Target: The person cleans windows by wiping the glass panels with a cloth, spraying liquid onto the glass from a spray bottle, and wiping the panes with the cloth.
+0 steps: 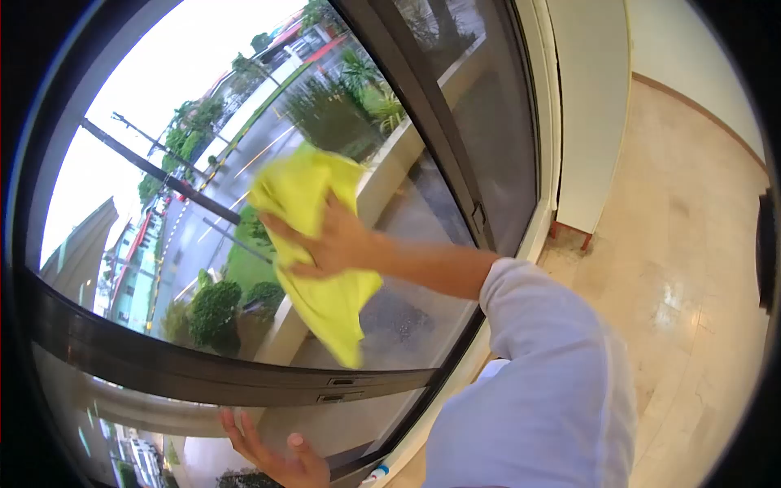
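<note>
My right hand (333,244) presses a bright yellow cloth (325,305) against the large window pane (415,236). Its fingers are spread over the cloth, and the cloth's lower corner hangs loose and slightly blurred. Low in the view, my left hand (281,455) has its fingers apart and holds nothing. It is in front of the neighbouring pane, beside the dark window frame (244,370); whether it touches the glass I cannot tell.
Another dark-framed pane (496,122) stands beyond the upright frame. To the right are a pale wall end (590,106) and a tiled floor (667,268). A small white bottle with a blue part (378,472) sits near the sill. Outside are a road and bushes.
</note>
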Available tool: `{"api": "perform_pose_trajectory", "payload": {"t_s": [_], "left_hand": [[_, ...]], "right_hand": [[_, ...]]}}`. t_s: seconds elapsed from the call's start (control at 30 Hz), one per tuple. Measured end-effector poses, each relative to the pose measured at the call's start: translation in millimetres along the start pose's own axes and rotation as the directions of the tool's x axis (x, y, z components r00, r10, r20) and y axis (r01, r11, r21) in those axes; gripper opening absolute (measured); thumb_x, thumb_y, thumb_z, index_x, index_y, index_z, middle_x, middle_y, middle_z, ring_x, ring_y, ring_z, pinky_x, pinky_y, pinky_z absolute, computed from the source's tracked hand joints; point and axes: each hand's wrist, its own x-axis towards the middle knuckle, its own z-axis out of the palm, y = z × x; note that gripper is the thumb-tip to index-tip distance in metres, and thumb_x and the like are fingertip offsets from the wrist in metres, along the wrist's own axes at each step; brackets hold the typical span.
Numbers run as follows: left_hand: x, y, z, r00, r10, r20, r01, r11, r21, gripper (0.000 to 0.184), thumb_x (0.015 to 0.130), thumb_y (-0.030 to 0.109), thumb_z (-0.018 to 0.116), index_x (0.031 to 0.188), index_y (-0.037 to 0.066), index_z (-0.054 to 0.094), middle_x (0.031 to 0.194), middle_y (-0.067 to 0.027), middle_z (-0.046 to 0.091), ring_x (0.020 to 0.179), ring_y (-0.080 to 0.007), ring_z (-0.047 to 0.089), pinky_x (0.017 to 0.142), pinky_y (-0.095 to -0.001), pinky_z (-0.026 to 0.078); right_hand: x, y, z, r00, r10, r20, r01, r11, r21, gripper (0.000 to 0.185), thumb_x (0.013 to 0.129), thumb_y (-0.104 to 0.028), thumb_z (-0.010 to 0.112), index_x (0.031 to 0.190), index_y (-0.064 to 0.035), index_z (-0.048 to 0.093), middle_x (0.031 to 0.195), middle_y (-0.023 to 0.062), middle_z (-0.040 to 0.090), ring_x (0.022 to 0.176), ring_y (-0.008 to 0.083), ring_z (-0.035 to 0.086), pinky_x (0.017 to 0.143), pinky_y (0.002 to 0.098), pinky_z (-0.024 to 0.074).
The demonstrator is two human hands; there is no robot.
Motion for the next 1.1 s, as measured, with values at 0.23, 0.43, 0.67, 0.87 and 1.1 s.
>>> {"api": "perform_pose_trajectory", "payload": {"t_s": [0.23, 0.43, 0.67, 0.87, 1.1], "left_hand": [[-20.2, -12.9, -0.5, 0.994, -0.066, 0.088, 0.074, 0.993, -0.088, 0.070, 0.095, 0.055, 0.060, 0.140, 0.002, 0.054, 0.151, -0.0237, 0.041, 0.141, -0.0412, 0.036, 0.111, -0.0600, 0.031], [-50.4, -33.6, 5.7, 0.979, -0.191, 0.071, 0.199, 0.972, -0.126, 0.071, 0.097, 0.056, 0.058, 0.145, 0.004, 0.049, 0.153, -0.0229, 0.039, 0.140, -0.0416, 0.038, 0.114, -0.0562, 0.028], [-41.3, -16.4, 36.9, 0.996, 0.077, 0.047, -0.056, 0.938, -0.342, 0.068, 0.100, 0.051, 0.051, 0.147, 0.004, 0.042, 0.154, -0.0271, 0.034, 0.142, -0.0452, 0.035, 0.113, -0.0567, 0.030], [-66.2, -23.0, 20.5, 0.999, -0.009, 0.052, 0.025, 0.952, -0.306, 0.067, 0.099, 0.051, 0.052, 0.146, 0.004, 0.044, 0.152, -0.0280, 0.035, 0.140, -0.0455, 0.037, 0.112, -0.0559, 0.032], [-56.1, -6.0, 39.2, 0.999, -0.029, -0.023, 0.017, 0.916, -0.401, 0.069, 0.098, 0.052, 0.052, 0.144, 0.002, 0.045, 0.151, -0.0286, 0.038, 0.140, -0.0432, 0.038, 0.113, -0.0520, 0.032]], "right_hand": [[-70.6, 108.2, 28.6, 0.676, 0.720, -0.156, -0.732, 0.681, -0.027, 0.079, 0.098, -0.043, 0.056, 0.151, 0.0082, 0.029, 0.143, 0.0365, 0.040, 0.134, 0.0539, 0.034, 0.116, 0.0591, 0.0206], [6.8, 89.4, -4.9, 0.926, 0.376, -0.041, -0.378, 0.923, -0.067, 0.090, 0.095, -0.049, 0.059, 0.156, 0.0042, 0.018, 0.152, 0.0437, 0.019, 0.141, 0.0576, 0.023, 0.117, 0.0605, 0.0177], [29.8, 138.7, 3.0, 0.722, 0.660, -0.206, -0.648, 0.750, 0.133, 0.082, 0.096, -0.053, 0.055, 0.150, 0.0049, 0.035, 0.145, 0.0312, 0.046, 0.136, 0.0470, 0.041, 0.116, 0.0512, 0.0276], [-57.4, 68.4, 21.9, 0.682, 0.715, -0.154, -0.714, 0.697, 0.066, 0.090, 0.096, -0.061, 0.050, 0.154, 0.0037, 0.027, 0.157, 0.0339, 0.026, 0.146, 0.0535, 0.017, 0.120, 0.0596, 0.0118], [25.3, -82.5, 17.6, 0.884, 0.096, 0.457, -0.137, 0.989, 0.056, 0.087, 0.088, -0.059, 0.060, 0.153, -0.0061, 0.035, 0.154, 0.0350, 0.029, 0.140, 0.0613, 0.022, 0.116, 0.0657, 0.0153]]}}
